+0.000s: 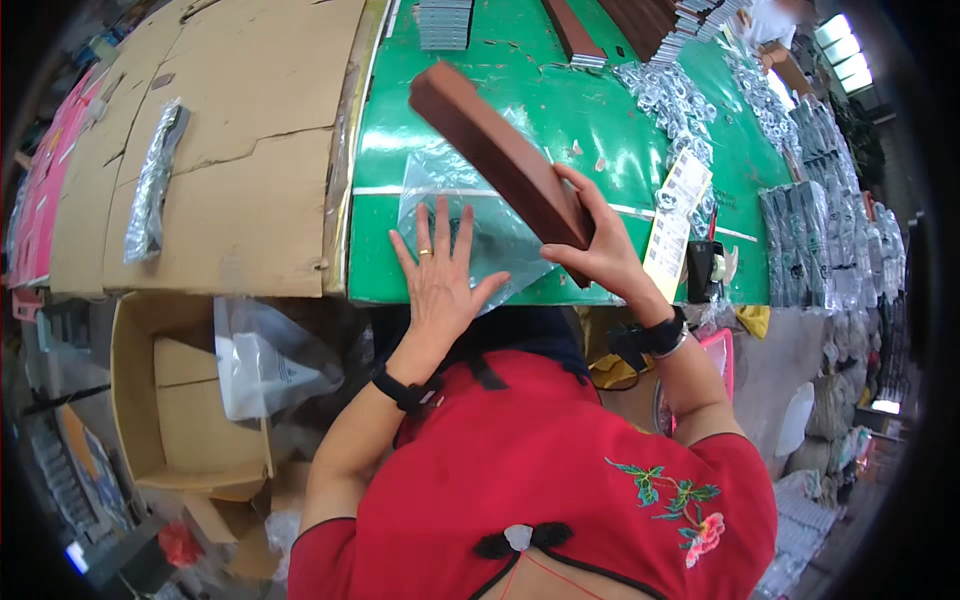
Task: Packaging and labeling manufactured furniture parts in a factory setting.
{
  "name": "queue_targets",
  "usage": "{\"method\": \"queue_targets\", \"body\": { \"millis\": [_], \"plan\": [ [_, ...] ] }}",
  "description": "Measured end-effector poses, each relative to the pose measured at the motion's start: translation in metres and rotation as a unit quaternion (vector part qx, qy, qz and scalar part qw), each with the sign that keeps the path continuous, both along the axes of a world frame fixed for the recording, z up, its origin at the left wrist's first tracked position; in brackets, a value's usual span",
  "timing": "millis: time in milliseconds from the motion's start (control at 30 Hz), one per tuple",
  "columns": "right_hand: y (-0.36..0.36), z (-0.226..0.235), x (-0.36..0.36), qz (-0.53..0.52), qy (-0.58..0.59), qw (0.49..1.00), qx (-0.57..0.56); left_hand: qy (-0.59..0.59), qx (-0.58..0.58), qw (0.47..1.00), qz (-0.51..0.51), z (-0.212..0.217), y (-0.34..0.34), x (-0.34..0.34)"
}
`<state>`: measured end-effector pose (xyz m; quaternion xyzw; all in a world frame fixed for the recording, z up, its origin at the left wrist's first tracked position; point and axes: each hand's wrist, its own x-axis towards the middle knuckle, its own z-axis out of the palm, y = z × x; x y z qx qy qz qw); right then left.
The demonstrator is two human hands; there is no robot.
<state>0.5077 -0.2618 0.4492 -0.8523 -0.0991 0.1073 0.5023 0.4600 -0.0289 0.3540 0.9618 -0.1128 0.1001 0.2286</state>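
My left hand [440, 275] presses flat, fingers spread, on a clear plastic bag [515, 245] lying at the near edge of the green tabletop [385, 120]. In my right hand [608, 250] is a long, reddish-brown rectangular bar [500, 165], gripped at its near end between thumb and fingers. The bar slants up and to the left above the bag, its far end raised and slightly blurred. Part of the bag is hidden beneath my left hand and behind the bar.
Small clear-wrapped metal parts [670, 95] and a label sheet [678, 220] lie right, near a tape dispenser [706, 268]. Brown bars [575, 35] lie at the back. Left, a wrapped bar [155, 185] rests on cardboard [250, 90]; an open carton [190, 470] stands below. Wrapped bars [800, 240] stack right.
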Motion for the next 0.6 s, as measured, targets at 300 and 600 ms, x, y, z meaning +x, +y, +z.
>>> {"method": "queue_targets", "body": {
  "millis": [300,600],
  "plan": [
    [0.011,-0.015,-0.003,0.117,-0.251,0.941,-0.193,-0.028,0.041,0.996,-0.069,0.007,0.042,-0.054],
    [0.003,-0.044,0.011,0.179,-0.266,0.935,-0.152,-0.126,-0.019,0.987,-0.098,0.007,0.035,-0.044]
  ]
}}
